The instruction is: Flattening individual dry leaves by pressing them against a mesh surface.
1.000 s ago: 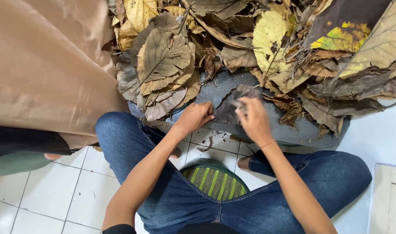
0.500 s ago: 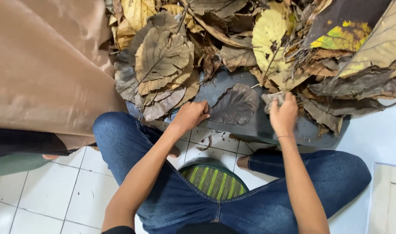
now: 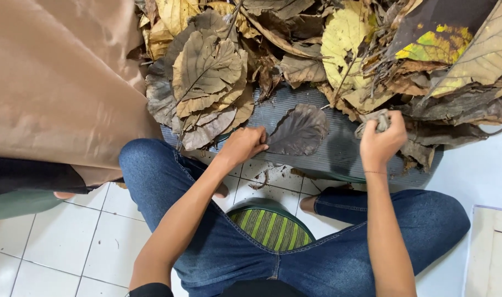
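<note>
- The dark brown dried leaf [image 3: 299, 131] is pinned flat on the grey ribbed mat [image 3: 339, 157] by the left hand [image 3: 244, 144].
- A crumpled grey cloth [image 3: 373, 121] is held tight in the right hand [image 3: 381, 144] grip.

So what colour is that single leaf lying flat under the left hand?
The flat leaf is dark greyish brown with paler veins, pinned by the left hand; the head view shows it.

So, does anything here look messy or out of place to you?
Yes. Brown leaf crumbs lie scattered on the white tiled floor just off the grey ribbed mat. The left hand pins a dark leaf; the right hand grips a crumpled cloth.
</note>
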